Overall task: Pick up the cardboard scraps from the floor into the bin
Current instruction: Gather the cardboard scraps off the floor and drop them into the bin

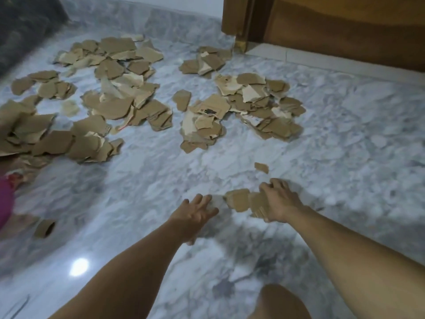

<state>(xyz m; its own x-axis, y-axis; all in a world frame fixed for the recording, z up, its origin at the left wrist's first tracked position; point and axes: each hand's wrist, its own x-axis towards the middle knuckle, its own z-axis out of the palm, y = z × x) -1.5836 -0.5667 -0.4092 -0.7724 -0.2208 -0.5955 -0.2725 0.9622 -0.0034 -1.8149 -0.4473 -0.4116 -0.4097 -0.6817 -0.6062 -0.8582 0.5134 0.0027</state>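
Bare knee (279,300) lowest in view, over grey marble floor (142,171). Left hand (195,214) just above the floor, fingers spread, holding nothing. Right hand (279,201) beside it, fingers curled round a small stack of cardboard scraps (243,200). Further off, scattered heaps of scraps (128,93). Wooden door (345,26) beyond, far right.
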